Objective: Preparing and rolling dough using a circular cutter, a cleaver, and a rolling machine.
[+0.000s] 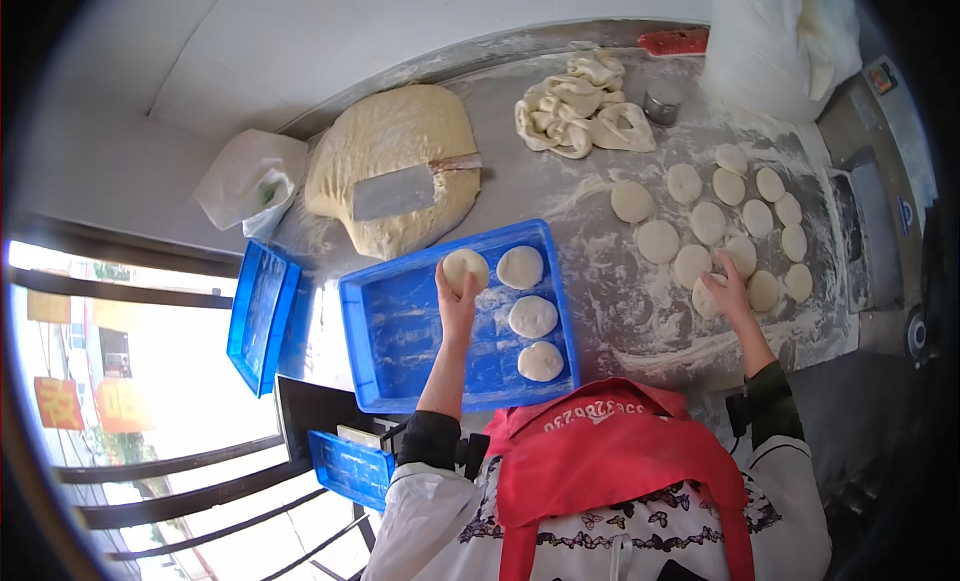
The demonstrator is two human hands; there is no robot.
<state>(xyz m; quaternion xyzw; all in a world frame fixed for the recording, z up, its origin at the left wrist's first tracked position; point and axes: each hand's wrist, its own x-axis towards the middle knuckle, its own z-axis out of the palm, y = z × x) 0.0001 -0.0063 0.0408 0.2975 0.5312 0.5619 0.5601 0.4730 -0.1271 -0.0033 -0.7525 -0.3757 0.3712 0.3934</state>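
Observation:
My left hand (456,300) grips a round, flat dough piece (466,266) by its edge, above the blue plastic tray (405,333). Three more dough rounds, one of them a floury round (520,267), line the tray's right side. On the floured worktop my right hand (733,292) is among many dough rounds, thumb and index finger spread. Its thumb touches the edge of a near round (706,302); whether the fingers hold it is hidden. Close to the index fingertip lie another round (693,266) and a third round (741,255).
Behind the tray rests a large dough mass (397,146) with a metal dough scraper (394,192) on it. Dough scraps (577,112) and a metal ring cutter (662,105) lie farther back. A white sack (780,48) stands back right; another blue tray (262,318) leans at left.

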